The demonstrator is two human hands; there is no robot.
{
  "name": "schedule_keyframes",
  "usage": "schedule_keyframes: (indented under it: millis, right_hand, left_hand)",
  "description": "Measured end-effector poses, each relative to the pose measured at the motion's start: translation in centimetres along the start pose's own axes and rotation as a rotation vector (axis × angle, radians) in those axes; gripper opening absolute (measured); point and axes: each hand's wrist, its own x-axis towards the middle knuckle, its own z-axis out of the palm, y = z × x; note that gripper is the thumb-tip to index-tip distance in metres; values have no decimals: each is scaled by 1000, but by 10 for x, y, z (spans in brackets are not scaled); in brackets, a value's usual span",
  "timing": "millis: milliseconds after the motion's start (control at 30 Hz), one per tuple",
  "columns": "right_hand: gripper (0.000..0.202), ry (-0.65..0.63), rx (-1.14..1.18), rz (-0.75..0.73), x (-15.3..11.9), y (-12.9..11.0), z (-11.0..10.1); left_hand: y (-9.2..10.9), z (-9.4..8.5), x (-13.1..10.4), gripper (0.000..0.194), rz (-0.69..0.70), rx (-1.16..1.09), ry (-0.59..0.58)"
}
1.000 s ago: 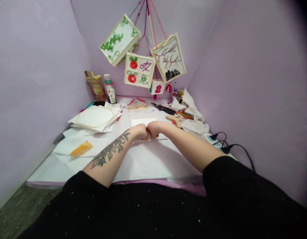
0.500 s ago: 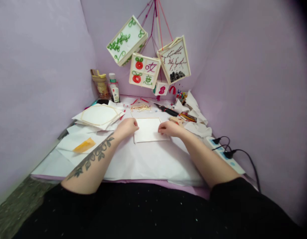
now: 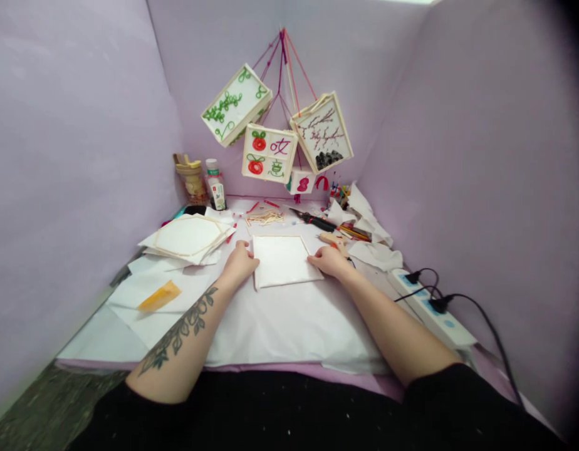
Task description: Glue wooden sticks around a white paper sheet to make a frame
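Observation:
A white paper panel [image 3: 286, 263] with thin wooden sticks along its edges lies on the paper-covered table in front of me. My left hand [image 3: 241, 260] is closed at its left edge, thumb against the stick. At the opposite edge, the fingers of my right hand [image 3: 331, 259] pinch the panel's side. Most fingertips are hidden behind or beneath the edges. Just beyond the panel lies a pile of small wooden sticks [image 3: 266, 217].
Framed white panels [image 3: 190, 237] are stacked at left, near a yellow-orange packet [image 3: 159, 295]. Pliers [image 3: 318, 220] and crumpled paper [image 3: 375, 254] lie at right, above a power strip [image 3: 433, 307]. Decorated box lanterns [image 3: 269, 153] hang at the back. Bottles [image 3: 216, 185] stand back left.
My right hand has shifted from over the panel's face out to its right edge. My left hand sits a little lower along the left edge. The camera has tilted up slightly.

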Motion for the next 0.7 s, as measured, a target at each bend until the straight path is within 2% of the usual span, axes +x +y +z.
schedule_keyframes:
  millis: [100,233,300,333,400,500,567,600,633,700]
  right_hand:
    - [28,-51,180,47,-1,4,0]
    - [19,-188,526,81,-4,10,4]
    - [13,-166,591,58,-7,10,5]
    - [12,-107,565,24,-9,9,4]
    - [10,91,434,-119,-14,-1,0]
    - [11,357,193,-541,-13,-35,-12]
    - [27,374,-5,-869,-2,-68,-20]
    - [36,358,-106,-966,7,-85,-22]
    - [40,310,-208,-1033,18,-102,-24]
    - [34,150,-391,-1094,41,-129,-25]
  left_hand:
    - [1,-2,0,57,-50,-287,24]
    - [3,-10,-2,61,-25,-571,24]
    - [4,-15,-4,56,-3,-619,-21]
    - [5,-17,-4,52,9,-625,-48]
    - [7,-19,-5,46,41,-617,-86]
    - [11,-21,-2,44,88,-570,-107]
    - [12,-22,1,45,120,-498,-101]
    - [12,-23,2,46,134,-453,-94]
    - [11,-24,3,47,145,-403,-90]
    - [8,-26,3,46,156,-275,-82]
